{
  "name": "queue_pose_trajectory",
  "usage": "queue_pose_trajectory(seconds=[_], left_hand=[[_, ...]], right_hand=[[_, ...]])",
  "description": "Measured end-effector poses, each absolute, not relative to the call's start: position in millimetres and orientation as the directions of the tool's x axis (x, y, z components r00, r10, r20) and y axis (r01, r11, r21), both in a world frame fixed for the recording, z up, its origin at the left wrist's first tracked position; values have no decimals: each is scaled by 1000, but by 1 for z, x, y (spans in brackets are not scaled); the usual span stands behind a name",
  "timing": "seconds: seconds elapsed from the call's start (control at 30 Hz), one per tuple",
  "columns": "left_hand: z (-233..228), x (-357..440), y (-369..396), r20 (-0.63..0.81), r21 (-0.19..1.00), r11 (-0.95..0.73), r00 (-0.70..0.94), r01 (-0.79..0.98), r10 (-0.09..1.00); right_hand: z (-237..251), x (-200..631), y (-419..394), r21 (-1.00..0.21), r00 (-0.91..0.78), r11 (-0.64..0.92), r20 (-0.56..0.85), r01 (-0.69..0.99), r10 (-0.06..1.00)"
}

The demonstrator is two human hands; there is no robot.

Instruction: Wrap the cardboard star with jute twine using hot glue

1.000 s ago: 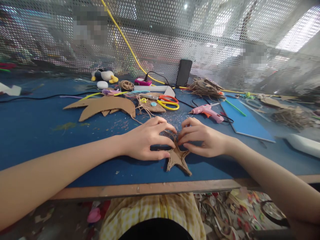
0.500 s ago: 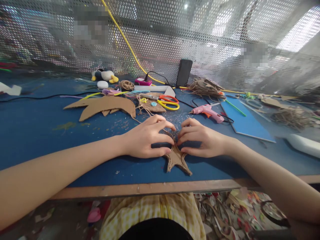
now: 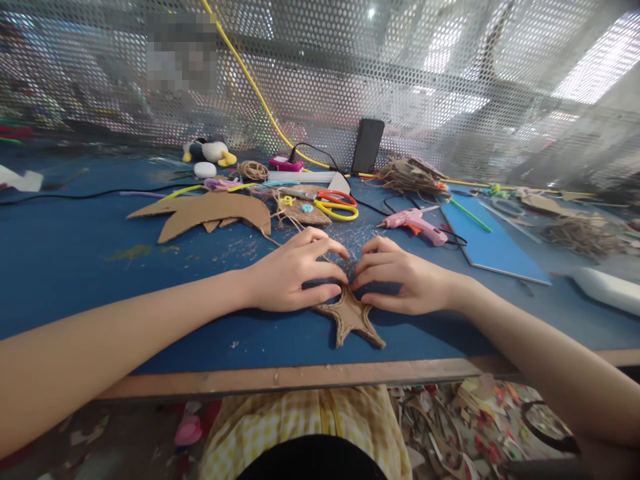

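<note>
Two hands flank the far point of the twine-edged cardboard star [image 3: 353,316], your left hand [image 3: 295,272] and right hand [image 3: 403,277] about equally near. That point aims away from you; the body lies on the blue table [image 3: 270,343], your side of the fingertips. Thumbs stand apart from forefingers; whether fingers pinch the hidden tip, I cannot tell.

Upper-right glare, blurry stretched edges
</note>
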State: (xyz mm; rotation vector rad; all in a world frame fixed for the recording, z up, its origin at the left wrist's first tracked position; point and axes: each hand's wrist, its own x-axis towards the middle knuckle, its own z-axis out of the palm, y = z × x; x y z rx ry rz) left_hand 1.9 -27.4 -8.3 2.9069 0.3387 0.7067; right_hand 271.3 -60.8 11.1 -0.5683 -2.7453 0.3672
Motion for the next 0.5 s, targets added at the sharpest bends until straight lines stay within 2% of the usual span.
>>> queue_pose_trajectory(seconds=[0.17, 0.27, 0.4, 0.5], left_hand=[[-12, 4, -25, 419, 126, -933, 834, 337, 358], [-15, 5, -23, 385, 130, -920, 836, 370, 391], [-14, 5, -23, 407, 168, -911, 815, 378, 413], [-12, 4, -25, 465, 193, -916, 789, 353, 402]], right_hand=[[11, 270, -61, -303, -875, 895, 262, 326, 407], [8, 270, -59, -259, -865, 912, 314, 319, 392], [7, 275, -54, -162, -775, 882, 425, 442, 467], [10, 280, -52, -162, -747, 870, 455, 466, 485]])
